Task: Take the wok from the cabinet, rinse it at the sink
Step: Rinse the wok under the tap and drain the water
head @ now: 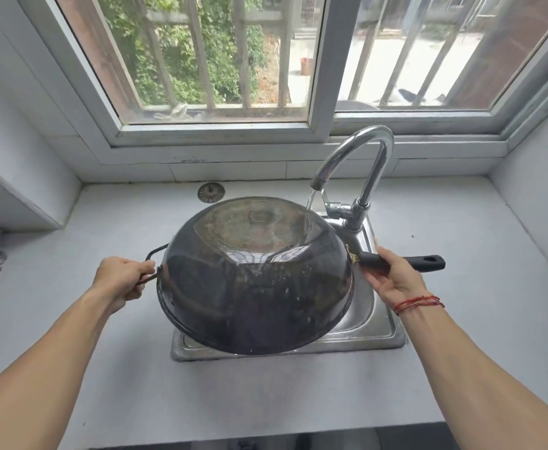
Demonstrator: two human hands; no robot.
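- Large round dark metal wok (253,280): held bottom-up, tilted over the steel sink (379,323); the chrome tap (357,164) runs water onto its far edge.
- Handling (judged): rigid, probably heavy, slippery when wet; best taken at both handles.
- Left hand (120,277): fingers curled round the wire loop handle (152,254).
- Right hand (389,280): wrapped round the black straight handle (425,262).

I find no words, numbers or brands I can read. A faint dark scribble (192,160) runs along the tile ledge (266,156) under the window (318,92), too small to decipher; the wok (253,274) bears no legible mark.
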